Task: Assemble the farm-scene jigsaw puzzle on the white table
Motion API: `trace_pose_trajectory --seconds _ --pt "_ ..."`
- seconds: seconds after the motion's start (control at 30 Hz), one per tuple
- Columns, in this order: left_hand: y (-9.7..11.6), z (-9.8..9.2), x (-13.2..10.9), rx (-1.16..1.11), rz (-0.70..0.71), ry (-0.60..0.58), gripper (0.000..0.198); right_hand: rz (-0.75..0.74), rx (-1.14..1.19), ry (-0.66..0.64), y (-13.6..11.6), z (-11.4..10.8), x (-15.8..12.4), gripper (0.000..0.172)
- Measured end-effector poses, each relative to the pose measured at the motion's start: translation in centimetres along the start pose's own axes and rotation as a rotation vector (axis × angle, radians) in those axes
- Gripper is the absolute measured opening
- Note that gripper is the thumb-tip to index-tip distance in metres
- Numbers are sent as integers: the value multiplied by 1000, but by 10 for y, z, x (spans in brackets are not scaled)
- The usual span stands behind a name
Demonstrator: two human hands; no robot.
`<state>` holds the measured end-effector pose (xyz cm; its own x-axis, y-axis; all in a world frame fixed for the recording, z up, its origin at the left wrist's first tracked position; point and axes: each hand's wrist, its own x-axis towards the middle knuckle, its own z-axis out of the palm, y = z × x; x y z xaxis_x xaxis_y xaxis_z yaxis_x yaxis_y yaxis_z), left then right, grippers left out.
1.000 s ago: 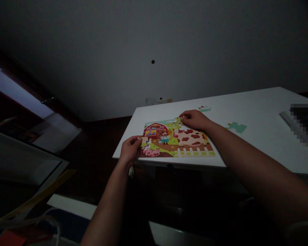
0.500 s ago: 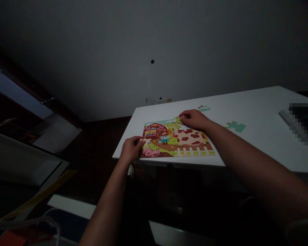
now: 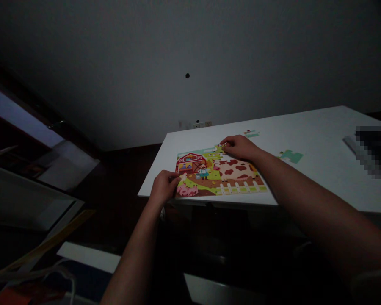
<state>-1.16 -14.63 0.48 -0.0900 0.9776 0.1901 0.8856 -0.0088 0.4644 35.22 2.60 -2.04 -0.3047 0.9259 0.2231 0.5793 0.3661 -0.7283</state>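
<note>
A farm-scene jigsaw puzzle (image 3: 209, 180), with a red barn, a farmer, a spotted cow and a pink pig, lies at the table's near edge. My left hand (image 3: 164, 186) is closed on its left edge, thumb and fingers by the pig. At the puzzle's upper edge, my right hand (image 3: 239, 147) pinches a green puzzle piece (image 3: 220, 148) between thumb and fingers. That hand partly covers the piece and the puzzle's upper right corner. Whether the piece lies flush with its neighbours I cannot tell.
Loose teal puzzle pieces lie beyond my right hand: one puzzle piece (image 3: 251, 134) near the back edge, other pieces (image 3: 291, 156) beside my forearm. The white table (image 3: 324, 135) stands against a grey wall (image 3: 130, 76). A blurred dark object (image 3: 373, 150) sits at the far right.
My left hand has shifted slightly right along the puzzle's left edge. My right hand stays at the upper edge with the piece. The view has moved a little.
</note>
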Motion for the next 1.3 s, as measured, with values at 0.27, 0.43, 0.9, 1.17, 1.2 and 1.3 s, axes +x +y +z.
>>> trace_pose_trajectory --seconds 0.27,0.43,0.9,1.17,1.2,1.3 --pt "41 9 -31 137 200 72 46 14 59 2 -5 1 0 29" --pt "55 42 -23 48 208 -30 73 71 166 153 -8 -5 3 35" --pt "47 32 15 388 101 -267 82 36 158 19 -4 0 -1 24" --pt "74 8 61 447 193 -345 72 -19 141 -24 -10 -4 -5 23" --pt "80 8 75 436 203 -358 69 -14 143 -17 -11 -4 -5 22" --pt "91 14 124 377 228 -398 73 21 158 2 -12 -4 -5 22"
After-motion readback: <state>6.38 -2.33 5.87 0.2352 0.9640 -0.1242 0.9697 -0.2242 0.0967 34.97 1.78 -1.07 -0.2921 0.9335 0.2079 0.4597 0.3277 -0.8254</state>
